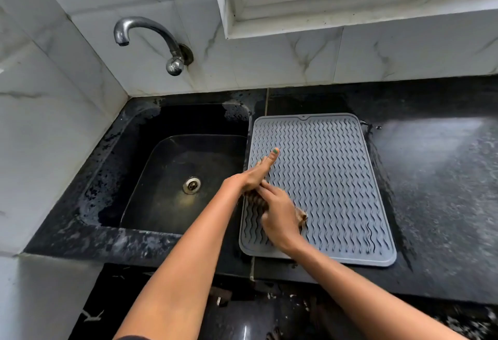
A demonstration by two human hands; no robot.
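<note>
Head view: the grey mat (336, 178) lies on the black desk (444, 178), just beside the sink (129, 240) and reaching near the desk's front edge. The left hand (253, 178), fingers straight, pins the mat's left side. The right hand (280, 218) grips a brown cloth (256, 200) against it. Best to hold the mat flat and wipe along the ridges. Counted: 1 mat, 1 cloth, 1 sink, 1 tap (151, 32), 2 hands.
</note>
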